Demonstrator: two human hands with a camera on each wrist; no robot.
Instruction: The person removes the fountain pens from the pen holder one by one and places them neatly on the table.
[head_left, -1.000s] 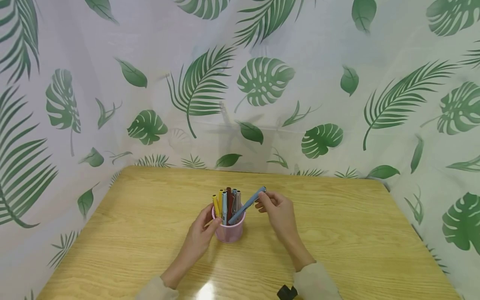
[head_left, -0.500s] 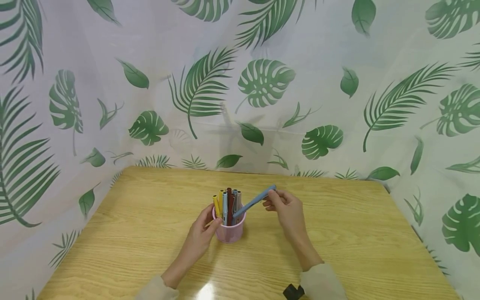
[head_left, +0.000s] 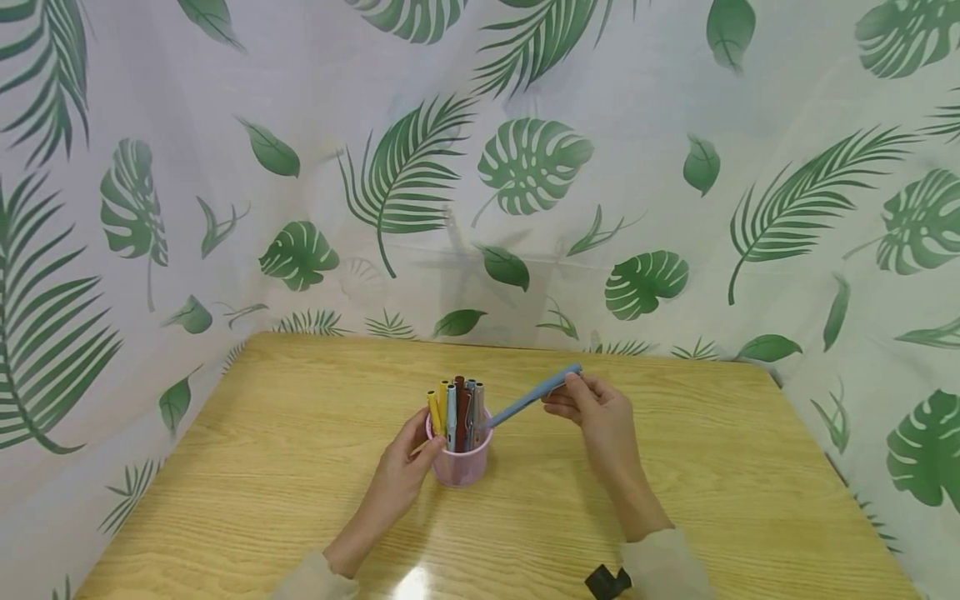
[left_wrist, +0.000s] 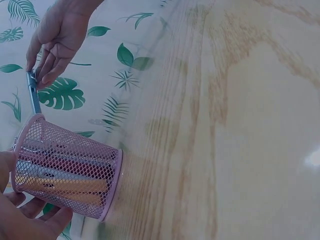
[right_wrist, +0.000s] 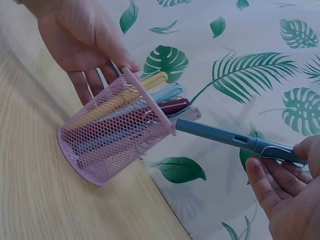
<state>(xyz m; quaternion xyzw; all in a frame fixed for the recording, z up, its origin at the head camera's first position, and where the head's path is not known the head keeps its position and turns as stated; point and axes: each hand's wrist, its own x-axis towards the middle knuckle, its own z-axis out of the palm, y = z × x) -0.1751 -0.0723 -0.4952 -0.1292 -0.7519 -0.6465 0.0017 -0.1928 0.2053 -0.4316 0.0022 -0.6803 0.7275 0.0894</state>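
A pink mesh pen cup (head_left: 460, 472) stands on the wooden table, several pens upright inside it. My left hand (head_left: 401, 468) grips its left side, thumb at the rim and fingers round the wall. Between thumb and fingers, my right hand (head_left: 606, 421) pinches a blue fountain pen (head_left: 534, 397) by its capped end. That pen slants down to the left, its lower end right at the cup's rim. In the right wrist view, yellow (right_wrist: 159, 79), light blue (right_wrist: 172, 91) and dark red (right_wrist: 175, 106) pens poke out of the cup.
The wood-grain table (head_left: 300, 450) spreads out around the cup. Behind it and on both sides hangs a white cloth (head_left: 645, 208) printed with green leaves. A small black object (head_left: 606, 582) sits by the right sleeve (head_left: 667, 567).
My right hand has moved right, drawing the blue pen's lower end from among the other pens out to the cup's rim. The left hand and the cup have stayed put.
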